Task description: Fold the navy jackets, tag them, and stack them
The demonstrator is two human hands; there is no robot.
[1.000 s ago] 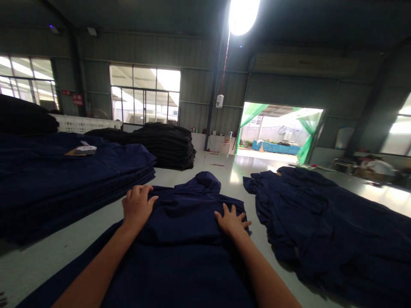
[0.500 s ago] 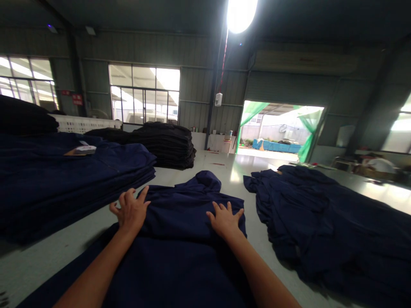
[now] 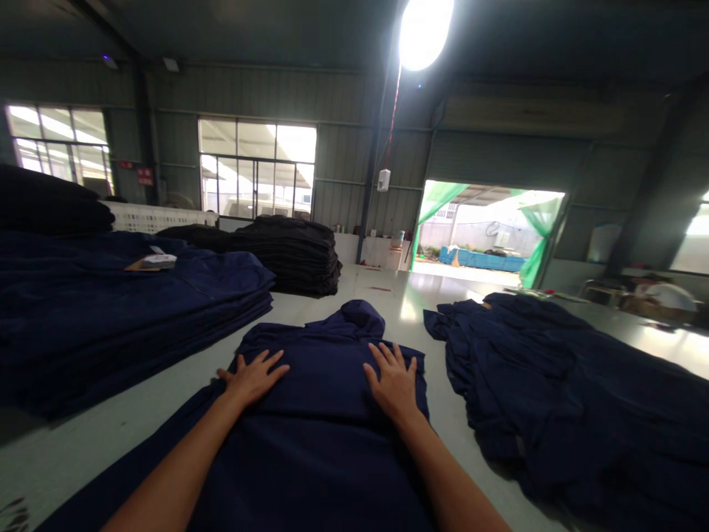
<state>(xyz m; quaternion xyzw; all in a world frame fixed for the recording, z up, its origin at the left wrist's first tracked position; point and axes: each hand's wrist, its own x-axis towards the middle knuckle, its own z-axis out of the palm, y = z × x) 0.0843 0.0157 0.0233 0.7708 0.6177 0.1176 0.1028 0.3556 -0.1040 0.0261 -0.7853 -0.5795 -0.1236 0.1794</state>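
A dark navy hooded jacket [image 3: 321, 451] lies spread out on the table in front of me, its hood [image 3: 360, 319] at the far end. My left hand [image 3: 255, 378] rests flat on its upper left part, fingers spread. On the upper right part lies my right hand [image 3: 393, 380], palm down with the fingers apart. Neither hand grips the cloth. A sleeve runs from the jacket toward the lower left. The near end of the garment passes out of the picture.
Stacked navy garments [image 3: 138, 318] stand at the left, with a tag [image 3: 158, 261] on top. Behind them are a black garment pile [image 3: 293, 255] and a white plastic crate [image 3: 158, 218]. Loose navy garments [image 3: 565, 384] cover the right side of the pale table [image 3: 377, 284].
My left hand has moved right and inward onto the jacket, and its bent fingers have flattened. My right hand stays at about the same place. The view has shifted slightly.
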